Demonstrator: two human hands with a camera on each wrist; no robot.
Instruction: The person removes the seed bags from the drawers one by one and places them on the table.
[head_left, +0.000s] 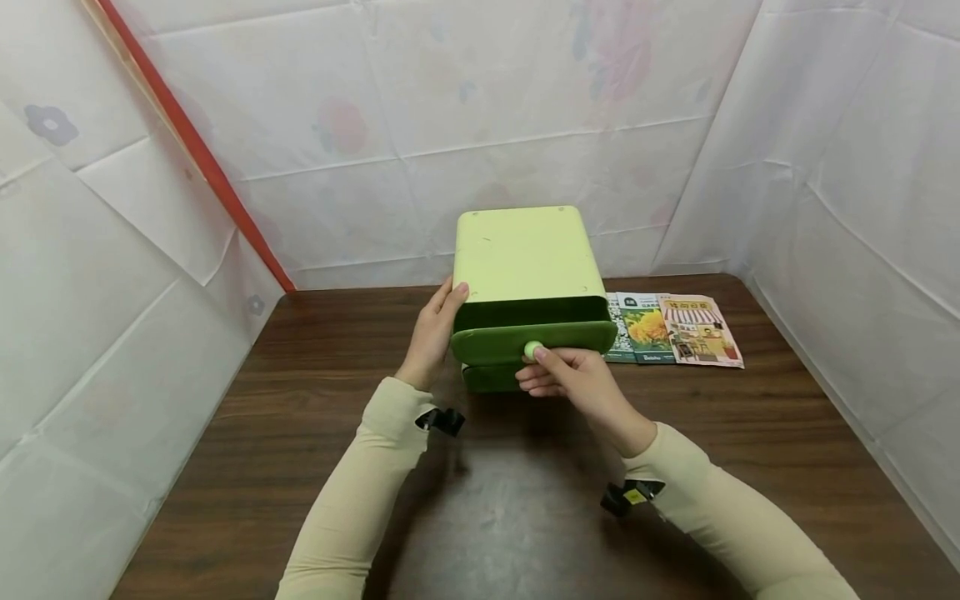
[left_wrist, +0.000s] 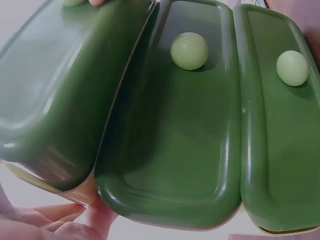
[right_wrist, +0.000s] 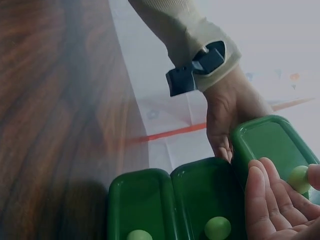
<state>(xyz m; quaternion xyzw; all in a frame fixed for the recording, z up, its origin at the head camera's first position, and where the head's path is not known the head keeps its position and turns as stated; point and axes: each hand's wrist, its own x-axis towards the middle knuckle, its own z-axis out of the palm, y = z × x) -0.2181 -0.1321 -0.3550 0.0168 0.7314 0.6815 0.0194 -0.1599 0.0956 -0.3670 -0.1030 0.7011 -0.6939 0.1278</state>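
Observation:
A light-green desktop drawer cabinet (head_left: 525,254) with dark-green drawers stands on the table. Its top drawer (head_left: 491,343) is pulled partway out, with a dark gap showing behind the front. My right hand (head_left: 577,379) pinches the round pale-green knob (head_left: 532,350) of that drawer, the other fingers extended below it. Against the cabinet's left side rests my left hand (head_left: 433,329), thumb at the upper front edge. Below, the middle drawer (left_wrist: 165,125) and bottom drawer (left_wrist: 282,145) are pushed in, each with its own knob. The top drawer's contents are hidden.
Several printed packets lie beside the cabinet on the right, among them a yellow-flower packet (head_left: 647,327) and a pink packet (head_left: 701,331). Pale patterned sheeting (head_left: 420,100) hangs behind and beside the dark wooden table (head_left: 300,467).

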